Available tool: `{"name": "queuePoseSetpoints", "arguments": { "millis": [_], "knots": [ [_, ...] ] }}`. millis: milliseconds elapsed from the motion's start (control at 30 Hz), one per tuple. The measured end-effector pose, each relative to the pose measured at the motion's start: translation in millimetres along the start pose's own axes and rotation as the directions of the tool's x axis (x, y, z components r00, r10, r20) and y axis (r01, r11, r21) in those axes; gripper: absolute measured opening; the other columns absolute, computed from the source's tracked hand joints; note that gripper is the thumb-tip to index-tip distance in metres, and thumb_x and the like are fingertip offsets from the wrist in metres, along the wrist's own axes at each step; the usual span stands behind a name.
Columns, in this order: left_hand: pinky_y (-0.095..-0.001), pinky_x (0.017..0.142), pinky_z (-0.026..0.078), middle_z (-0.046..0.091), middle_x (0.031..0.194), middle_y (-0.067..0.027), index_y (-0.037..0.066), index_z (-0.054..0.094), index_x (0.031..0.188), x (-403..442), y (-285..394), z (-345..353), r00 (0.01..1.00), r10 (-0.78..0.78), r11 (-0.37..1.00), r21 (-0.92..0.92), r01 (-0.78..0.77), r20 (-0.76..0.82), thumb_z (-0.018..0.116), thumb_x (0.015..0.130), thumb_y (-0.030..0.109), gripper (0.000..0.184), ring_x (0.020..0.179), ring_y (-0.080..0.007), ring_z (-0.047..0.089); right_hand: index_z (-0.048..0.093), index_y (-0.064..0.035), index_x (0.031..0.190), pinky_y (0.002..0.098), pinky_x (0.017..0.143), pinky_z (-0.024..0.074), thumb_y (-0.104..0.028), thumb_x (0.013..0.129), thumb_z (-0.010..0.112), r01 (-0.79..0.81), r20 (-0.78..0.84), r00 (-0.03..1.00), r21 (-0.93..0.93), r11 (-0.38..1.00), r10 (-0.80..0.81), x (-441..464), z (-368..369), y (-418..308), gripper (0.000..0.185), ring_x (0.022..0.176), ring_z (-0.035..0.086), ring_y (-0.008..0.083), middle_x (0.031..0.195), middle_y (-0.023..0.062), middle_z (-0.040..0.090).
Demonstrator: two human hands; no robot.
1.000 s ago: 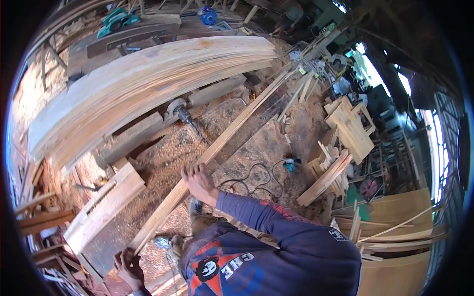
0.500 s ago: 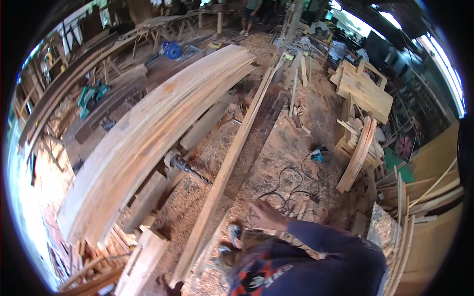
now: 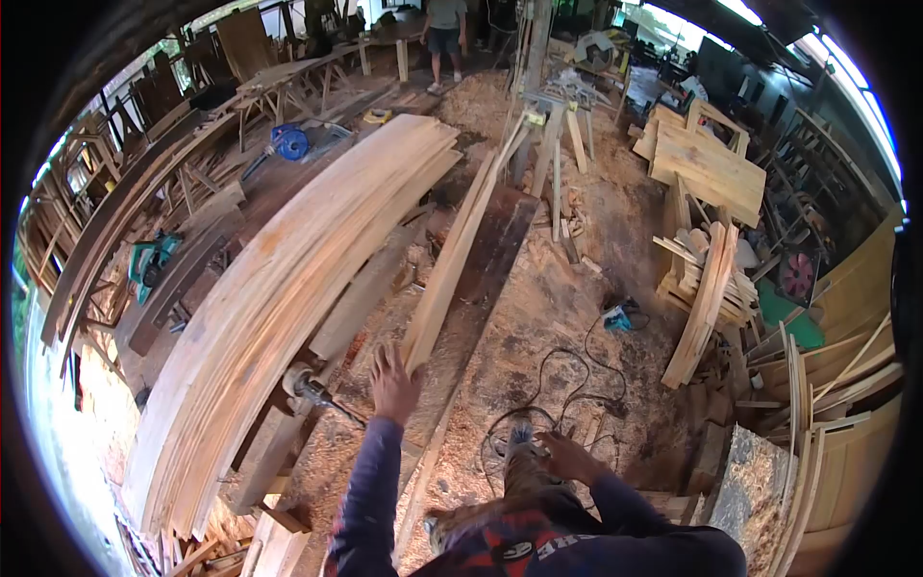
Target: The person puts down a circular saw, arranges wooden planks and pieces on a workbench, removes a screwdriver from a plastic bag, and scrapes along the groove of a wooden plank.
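Observation:
My left hand (image 3: 392, 387) is at the near end of a long wooden beam (image 3: 452, 274). Its fingers stretch forward along the beam's left side and touch it, without visibly wrapping round it. Empty, my right hand (image 3: 569, 457) hangs in front of my body with its fingers loosely apart. Under the beam lies a wide dark plank (image 3: 490, 264). To the left of my left hand is a drill-like tool (image 3: 310, 388) with a long dark bit, beside a large stack of curved boards (image 3: 288, 260).
A black cable (image 3: 543, 370) coils over the sawdust floor towards a teal power tool (image 3: 617, 317). Stacked offcuts (image 3: 707, 303) stand to the right. A blue round machine (image 3: 288, 142) sits at the back left. A person (image 3: 445, 38) stands at the back.
The beam's near end now lies further forward, with my left hand against it. My right hand is lower and closer to my body. The camera view has shifted.

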State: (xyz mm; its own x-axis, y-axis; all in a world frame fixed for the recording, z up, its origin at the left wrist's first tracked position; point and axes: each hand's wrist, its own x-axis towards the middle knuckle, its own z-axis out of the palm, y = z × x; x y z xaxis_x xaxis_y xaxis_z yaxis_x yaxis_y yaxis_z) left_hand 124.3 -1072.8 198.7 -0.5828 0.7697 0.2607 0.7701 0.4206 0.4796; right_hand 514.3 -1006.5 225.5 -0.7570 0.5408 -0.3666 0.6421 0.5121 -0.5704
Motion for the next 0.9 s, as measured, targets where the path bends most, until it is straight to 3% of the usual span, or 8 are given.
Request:
{"name": "queuePoseSetpoints", "arguments": {
  "millis": [100,200,333,467,633,700,800,900],
  "knots": [
    [-0.0582,0.099,0.045,0.045,0.14,-0.0383,0.001,0.036,0.148,73,-28,90,0.999,0.036,0.989,0.141,-0.039,0.021,0.061,0.094,0.046,0.074,0.124,-0.0528,0.051,0.049,-0.0057,0.14,0.048,0.099,0.0476,-0.036,0.09,0.068,0.006,-0.037,0.999,0.004,1.0,-0.005,30,-13,111,0.062,0.119,0.057,0.0426,0.13,0.0236,0.058],
    [-0.0588,0.084,0.051,0.06,0.121,-0.0366,0.003,0.041,0.144,130,15,87,0.932,-0.22,0.97,-0.034,0.239,0.288,0.055,0.097,0.05,0.068,0.104,-0.0509,0.063,0.053,-0.0056,0.139,0.0446,0.103,0.0459,-0.039,0.089,0.07,-0.302,-0.136,0.942,0.056,0.952,0.307,17,-115,139,0.063,0.124,0.056,0.0396,0.135,0.0228,0.058],
    [-0.0587,0.075,0.052,0.068,0.104,-0.0308,0.007,0.05,0.132,184,50,96,0.951,-0.256,0.956,0.191,0.222,0.172,0.048,0.1,0.051,0.055,0.088,-0.0495,0.067,0.05,-0.0051,0.14,0.0496,0.101,0.0449,-0.036,0.093,0.066,-0.573,-0.059,0.819,-0.109,0.812,0.571,20,-218,203,0.059,0.12,0.056,0.044,0.13,0.0261,0.059],
    [-0.058,0.073,0.053,0.068,0.102,-0.0288,0.007,0.052,0.127,196,60,98,0.921,-0.353,0.907,0.302,0.295,0.161,0.046,0.101,0.048,0.048,0.088,-0.0488,0.067,0.05,-0.0047,0.139,0.0504,0.1,0.0456,-0.034,0.093,0.066,-0.583,-0.032,0.812,-0.117,0.804,0.583,97,-301,228,0.057,0.119,0.057,0.0435,0.129,0.0258,0.059],
    [-0.0574,0.066,0.053,0.069,0.098,-0.0294,0.004,0.054,0.124,196,54,104,0.896,-0.392,0.898,0.298,0.323,0.21,0.048,0.101,0.044,0.046,0.083,-0.0476,0.068,0.054,-0.0003,0.132,0.0506,0.092,0.0498,-0.024,0.092,0.065,-0.208,-0.224,0.956,-0.072,0.976,0.187,262,-362,202,0.048,0.114,0.06,0.0439,0.126,0.0283,0.06],
    [-0.0566,0.066,0.054,0.068,0.1,-0.0284,0.002,0.047,0.136,155,-4,155,0.908,-0.361,0.93,0.008,0.368,0.214,0.053,0.1,0.04,0.053,0.082,-0.0482,0.067,0.054,0.0006,0.131,0.0496,0.093,0.05,-0.026,0.092,0.065,-0.115,-0.155,0.982,-0.051,0.992,0.106,337,-400,163,0.048,0.114,0.061,0.0425,0.126,0.0277,0.06],
    [-0.0532,0.071,0.055,0.066,0.109,-0.0232,0.004,0.049,0.132,189,46,115,0.953,-0.282,0.95,0.174,0.261,0.113,0.065,0.092,0.041,0.057,0.09,-0.0436,0.067,0.049,-0.0013,0.137,0.0479,0.095,0.0503,-0.028,0.092,0.065,0.217,-0.176,0.956,-0.121,0.969,-0.236,448,-414,184,0.054,0.113,0.061,0.0433,0.128,0.0271,0.06],
    [-0.0517,0.071,0.055,0.066,0.106,-0.0189,0.007,0.053,0.126,197,71,106,0.914,-0.387,0.915,0.174,0.363,0.126,0.07,0.089,0.042,0.054,0.088,-0.0416,0.067,0.041,-0.0027,0.147,0.0456,0.105,0.0464,-0.03,0.096,0.063,0.104,0.075,0.993,-0.185,0.977,-0.091,522,-464,129,0.061,0.123,0.056,0.0433,0.14,0.0282,0.05]
  ]
}}
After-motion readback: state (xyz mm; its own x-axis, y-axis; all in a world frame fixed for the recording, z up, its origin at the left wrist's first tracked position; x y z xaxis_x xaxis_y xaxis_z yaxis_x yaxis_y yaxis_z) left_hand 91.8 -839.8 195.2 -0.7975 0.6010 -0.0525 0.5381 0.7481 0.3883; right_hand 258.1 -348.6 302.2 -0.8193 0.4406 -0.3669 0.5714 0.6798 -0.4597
